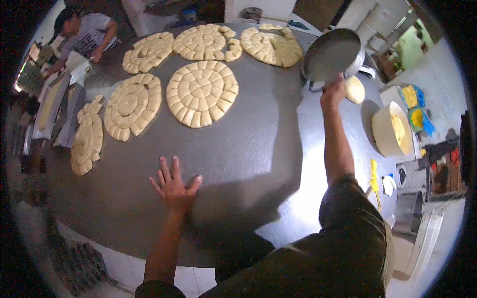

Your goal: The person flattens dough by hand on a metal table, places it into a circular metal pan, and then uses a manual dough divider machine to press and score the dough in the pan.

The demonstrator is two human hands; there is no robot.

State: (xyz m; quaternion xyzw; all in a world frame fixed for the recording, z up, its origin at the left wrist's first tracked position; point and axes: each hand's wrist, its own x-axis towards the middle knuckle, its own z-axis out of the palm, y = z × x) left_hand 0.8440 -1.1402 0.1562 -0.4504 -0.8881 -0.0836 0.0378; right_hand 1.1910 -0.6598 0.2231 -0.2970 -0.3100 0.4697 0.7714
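My left hand (175, 186) lies flat on the grey metal table (238, 164), fingers spread, with nothing in it. Reaching out to the far right, my right hand (334, 93) grips the near edge of a round metal pan (334, 53), which is tilted up so that its dark inside shows. Just right of that hand sits a smooth ball of dough (354, 90). Ahead of my left hand is a flat dough round (202, 93) cut into many small pieces; another cut dough round (133, 105) lies to its left.
More cut dough rounds (202, 42) line the far side. A white tub (390, 134) of yellow fat stands at the right, near a yellow-handled tool (374, 176). A person (92, 37) works at the far left beside long metal tins (52, 104).
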